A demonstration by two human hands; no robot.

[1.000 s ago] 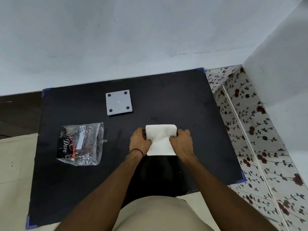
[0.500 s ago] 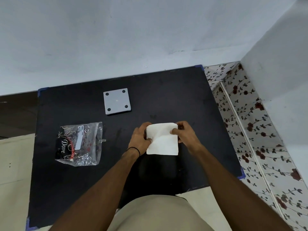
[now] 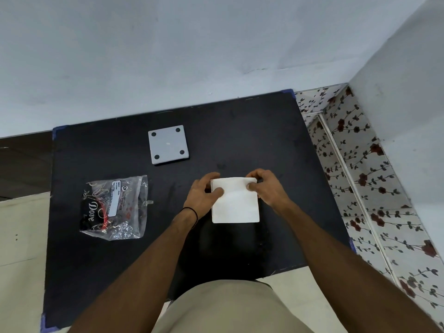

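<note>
A white folded paper napkin (image 3: 236,205) lies on the black table (image 3: 276,145) in front of me. My left hand (image 3: 203,193) pinches the napkin's far left corner, thumb on top. My right hand (image 3: 266,186) pinches its far right corner, fingers curled over the folded far edge. The near part of the napkin lies flat on the table.
A grey square plate (image 3: 168,144) with four dark corner dots sits behind the napkin. A clear plastic packet (image 3: 115,207) with black and red print lies at the left. A white wall runs behind the table; flowered tiles (image 3: 360,188) lie to the right.
Both hands moved from the napkin's sides up to its far corners. More of the near part of the napkin now shows flat on the table.
</note>
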